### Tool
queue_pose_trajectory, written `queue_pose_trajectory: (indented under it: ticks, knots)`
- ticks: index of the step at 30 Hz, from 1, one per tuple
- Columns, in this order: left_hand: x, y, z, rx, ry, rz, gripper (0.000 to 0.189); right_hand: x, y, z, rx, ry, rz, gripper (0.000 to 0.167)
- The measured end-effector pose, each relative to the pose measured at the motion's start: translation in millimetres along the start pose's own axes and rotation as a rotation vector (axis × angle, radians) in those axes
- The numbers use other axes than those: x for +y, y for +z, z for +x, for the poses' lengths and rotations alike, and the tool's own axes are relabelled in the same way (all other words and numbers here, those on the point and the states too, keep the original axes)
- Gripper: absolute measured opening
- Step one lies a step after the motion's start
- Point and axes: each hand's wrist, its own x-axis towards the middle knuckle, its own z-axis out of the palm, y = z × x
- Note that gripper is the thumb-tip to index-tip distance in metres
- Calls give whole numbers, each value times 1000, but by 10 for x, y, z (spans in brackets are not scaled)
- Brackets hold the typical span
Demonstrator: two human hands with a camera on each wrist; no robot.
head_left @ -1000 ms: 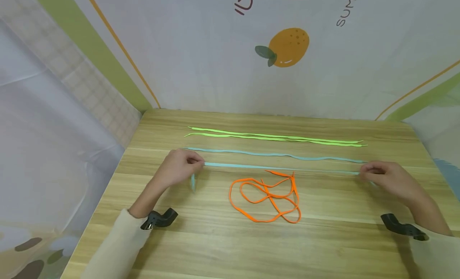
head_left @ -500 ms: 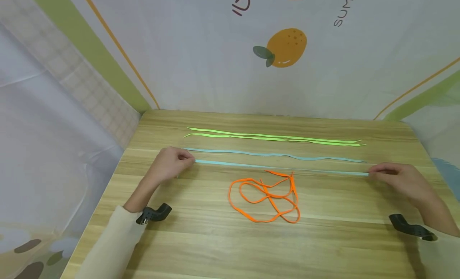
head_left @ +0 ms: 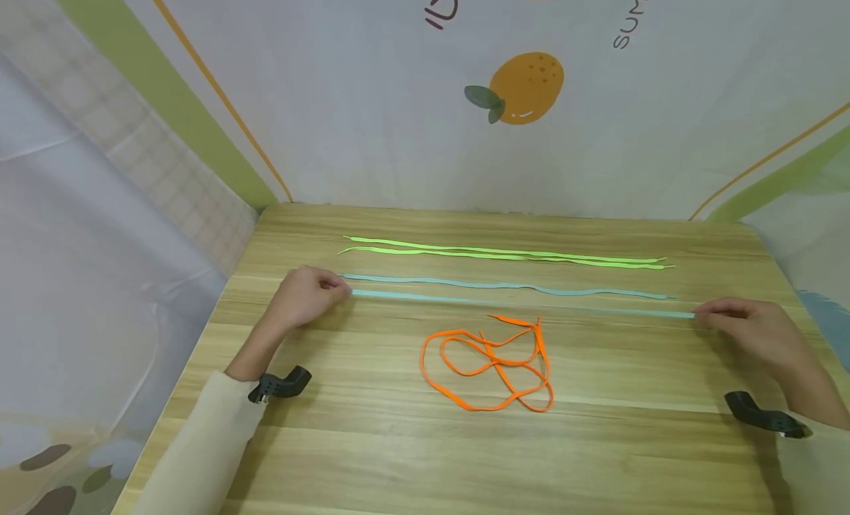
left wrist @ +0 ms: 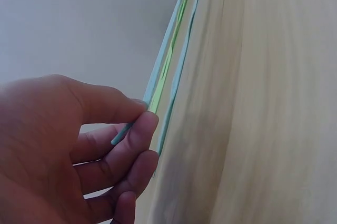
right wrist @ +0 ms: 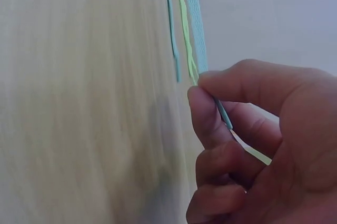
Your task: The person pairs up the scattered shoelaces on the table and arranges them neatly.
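Note:
A light blue shoelace (head_left: 405, 296) is stretched straight between my two hands, raised over the table. My left hand (head_left: 302, 297) pinches one end between thumb and forefinger; in the left wrist view a short tip (left wrist: 121, 134) pokes out below the thumb. At the other end my right hand (head_left: 757, 334) pinches the lace the same way, and its dark tip (right wrist: 224, 114) shows under the fingers in the right wrist view. Just behind it, a second light blue shoelace (head_left: 491, 284) lies on the table, slightly wavy.
Two lime green shoelaces (head_left: 505, 255) lie side by side toward the back of the wooden table (head_left: 412, 463). An orange shoelace (head_left: 471, 408) lies in loose loops in front of the held lace. A printed cloth (head_left: 372, 131) hangs behind the table.
Both hands have moved apart, the left one leftward and slightly back, the right one rightward. The length of lace between them has grown, and the tail that hung below the left hand is gone.

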Motion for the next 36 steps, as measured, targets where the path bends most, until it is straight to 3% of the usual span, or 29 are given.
queue_pose_trajectory:
  ticks: [9, 18, 36]
  knots:
    - [-22, 26, 77, 28, -4, 27, 28, -38, 14, 79, -13, -15, -45, 57]
    - [-22, 53, 169, 52, -61, 72, 28, -104, 44, 179, 20, -56, -120, 50]
    - [-10, 67, 239, 61, -152, 117, 30, -212, 149, 272, 31, -52, -104, 51]
